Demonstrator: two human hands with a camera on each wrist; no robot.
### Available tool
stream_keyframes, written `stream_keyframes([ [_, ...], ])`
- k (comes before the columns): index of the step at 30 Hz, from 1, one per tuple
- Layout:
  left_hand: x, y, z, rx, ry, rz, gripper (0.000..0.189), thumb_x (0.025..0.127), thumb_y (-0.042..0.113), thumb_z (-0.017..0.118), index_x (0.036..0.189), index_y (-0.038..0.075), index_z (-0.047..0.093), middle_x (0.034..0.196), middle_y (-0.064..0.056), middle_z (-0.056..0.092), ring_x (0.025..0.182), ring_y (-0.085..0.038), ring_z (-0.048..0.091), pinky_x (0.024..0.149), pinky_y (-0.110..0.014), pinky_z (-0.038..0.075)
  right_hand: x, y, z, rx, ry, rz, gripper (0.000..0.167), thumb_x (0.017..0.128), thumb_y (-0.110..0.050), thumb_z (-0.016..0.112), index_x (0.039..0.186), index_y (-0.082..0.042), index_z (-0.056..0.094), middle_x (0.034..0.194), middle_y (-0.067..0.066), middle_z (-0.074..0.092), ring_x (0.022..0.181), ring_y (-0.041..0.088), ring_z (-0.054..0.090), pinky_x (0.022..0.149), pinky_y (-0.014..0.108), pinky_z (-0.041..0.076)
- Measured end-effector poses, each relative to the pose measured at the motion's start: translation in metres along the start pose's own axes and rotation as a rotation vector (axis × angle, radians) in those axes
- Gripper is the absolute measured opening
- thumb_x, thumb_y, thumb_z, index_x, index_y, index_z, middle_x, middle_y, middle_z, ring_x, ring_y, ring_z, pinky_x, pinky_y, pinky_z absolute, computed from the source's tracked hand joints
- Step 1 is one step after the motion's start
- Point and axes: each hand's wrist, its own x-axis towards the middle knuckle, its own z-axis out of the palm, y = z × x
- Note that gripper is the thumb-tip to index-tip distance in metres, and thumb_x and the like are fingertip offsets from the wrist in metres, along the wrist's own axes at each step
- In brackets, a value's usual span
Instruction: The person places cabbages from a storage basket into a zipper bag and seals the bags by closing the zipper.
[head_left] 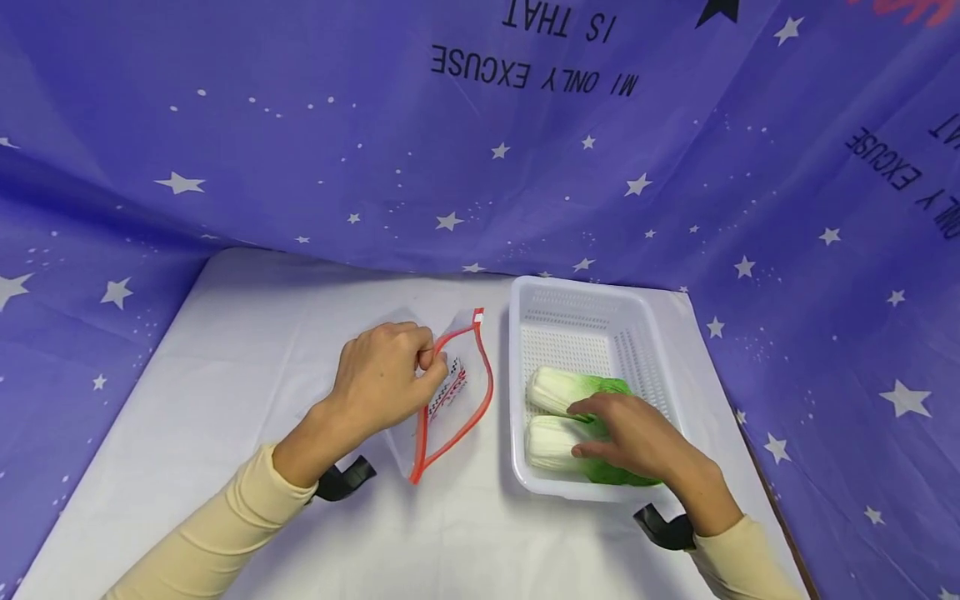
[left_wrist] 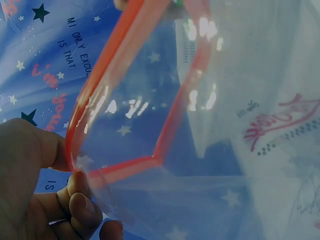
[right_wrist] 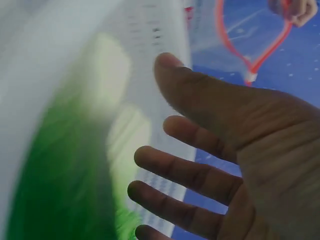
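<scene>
My left hand (head_left: 384,371) pinches the red-edged mouth of a clear zip bag (head_left: 453,392) between thumb and fingers. The bag's mouth gapes, and red and black print shows on its side. In the left wrist view, the thumb and curled fingers hold one edge of the bag (left_wrist: 160,165). Two Chinese cabbages lie side by side in a white plastic basket (head_left: 517,358), white stems to the left: a far cabbage (head_left: 553,388) and a near cabbage (head_left: 551,444). Above them hovers my right hand (head_left: 637,433), fingers apart; the right wrist view shows nothing gripped.
The basket stands on the right part of a white-covered table (head_left: 442,542), close to its right edge. Blue cloth (head_left: 300,167) with white stars and lettering hangs behind the table and at both sides. Black straps (head_left: 347,479) sit on both wrists.
</scene>
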Motion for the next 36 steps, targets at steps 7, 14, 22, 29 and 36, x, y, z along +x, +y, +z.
stream_keyframes([
  [7, -0.002, -0.002, 0.001, 0.001, -0.008, -0.001, 0.022, 0.078, 0.019, 0.061, 0.060, 0.020, 0.049, 0.058, 0.009, 0.041, 0.049, -0.012, 0.039, 0.040, -0.032, 0.031, -0.017, 0.012, 0.011, -0.089, -0.026, 0.043, 0.051, 0.068, -0.037, 0.088, 0.111, -0.013, 0.072, 0.108, 0.003, 0.066, 0.101, 0.027, 0.062, 0.081, 0.050, 0.049],
  [14, -0.004, -0.002, 0.002, 0.002, -0.037, -0.004, 0.021, 0.078, 0.021, 0.061, 0.061, 0.021, 0.049, 0.058, 0.010, 0.042, 0.049, -0.012, 0.040, 0.040, -0.032, 0.032, -0.032, 0.024, 0.010, -0.173, -0.049, 0.090, 0.063, 0.065, -0.041, 0.090, 0.118, -0.015, 0.069, 0.113, 0.005, 0.063, 0.103, 0.033, 0.059, 0.077, 0.057, 0.048],
  [22, -0.005, -0.005, 0.002, 0.012, -0.042, -0.015, 0.020, 0.078, 0.020, 0.062, 0.061, 0.019, 0.051, 0.058, 0.010, 0.042, 0.049, -0.012, 0.040, 0.040, -0.032, 0.031, -0.034, 0.031, 0.018, -0.023, -0.198, 0.207, 0.072, 0.076, -0.042, 0.082, 0.132, -0.003, 0.058, 0.123, 0.020, 0.062, 0.113, 0.043, 0.057, 0.089, 0.058, 0.045],
  [29, -0.005, -0.006, 0.002, 0.004, -0.050, -0.022, 0.021, 0.078, 0.020, 0.062, 0.061, 0.020, 0.051, 0.058, 0.011, 0.042, 0.050, -0.012, 0.041, 0.040, -0.032, 0.032, -0.032, 0.039, 0.030, 0.065, -0.223, 0.190, 0.069, 0.082, -0.043, 0.076, 0.130, 0.003, 0.057, 0.116, 0.016, 0.066, 0.107, 0.037, 0.062, 0.089, 0.053, 0.047],
  [36, -0.006, -0.008, 0.002, -0.011, -0.055, -0.018, 0.019, 0.077, 0.018, 0.061, 0.061, 0.019, 0.052, 0.058, 0.010, 0.043, 0.049, -0.012, 0.041, 0.039, -0.032, 0.032, -0.035, 0.036, 0.031, 0.031, -0.116, 0.183, 0.065, 0.084, -0.048, 0.073, 0.127, -0.001, 0.061, 0.112, 0.011, 0.069, 0.102, 0.034, 0.065, 0.084, 0.052, 0.049],
])
